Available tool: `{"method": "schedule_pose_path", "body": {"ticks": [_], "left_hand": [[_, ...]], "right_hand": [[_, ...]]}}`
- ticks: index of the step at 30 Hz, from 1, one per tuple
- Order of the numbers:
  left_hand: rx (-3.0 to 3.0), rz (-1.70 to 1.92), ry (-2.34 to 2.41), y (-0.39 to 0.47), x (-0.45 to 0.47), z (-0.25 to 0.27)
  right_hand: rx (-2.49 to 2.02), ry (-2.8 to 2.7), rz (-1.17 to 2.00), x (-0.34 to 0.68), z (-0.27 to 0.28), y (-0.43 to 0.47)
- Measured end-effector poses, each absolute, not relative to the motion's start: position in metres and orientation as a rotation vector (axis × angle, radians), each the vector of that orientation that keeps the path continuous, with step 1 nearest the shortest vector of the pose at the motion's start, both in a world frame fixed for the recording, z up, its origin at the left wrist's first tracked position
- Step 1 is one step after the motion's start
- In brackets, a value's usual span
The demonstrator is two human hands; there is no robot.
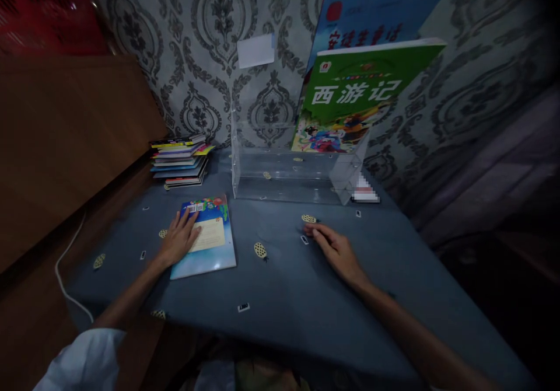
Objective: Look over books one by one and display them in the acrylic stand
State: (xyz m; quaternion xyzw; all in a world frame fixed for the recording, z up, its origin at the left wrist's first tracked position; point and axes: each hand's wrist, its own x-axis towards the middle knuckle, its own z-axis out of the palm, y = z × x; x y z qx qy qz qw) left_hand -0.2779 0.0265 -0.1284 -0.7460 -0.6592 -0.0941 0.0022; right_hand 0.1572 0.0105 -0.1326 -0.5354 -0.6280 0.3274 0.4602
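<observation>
My left hand (180, 238) lies flat with its fingers spread on a blue book (214, 257), which rests on the tablecloth at the left. The book shows a barcode and a pale yellow text panel. To the right, my right hand (336, 251) hovers over or rests on the cloth, fingers slightly curled and loosely apart, with nothing visible in it. Beyond it stands a clear acrylic rack (284, 184). A green book (350, 96) with white Chinese characters leans upright in the rack, and a taller blue book (371, 14) stands behind it.
A stack of books (181, 160) sits at the table's back left, beside a brown wooden cabinet (65, 146). Patterned wallpaper (266, 99) backs the table. A white cable (61, 280) hangs by the left edge. A small blurred white item (365, 191) lies right of the rack.
</observation>
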Motion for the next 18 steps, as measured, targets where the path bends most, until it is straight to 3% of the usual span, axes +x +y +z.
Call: {"method": "schedule_pose_path", "body": {"ticks": [9,18], "left_hand": [[-2.450,-0.389,-1.875,-0.012,-0.221,-0.139],[-2.521,-0.321,-1.802,0.003,-0.123,-0.130]], "right_hand": [[-1.350,-1.690,0.701,0.156,-0.128,0.007],[-1.311,-1.732,0.659,0.156,-0.130,0.008]]}}
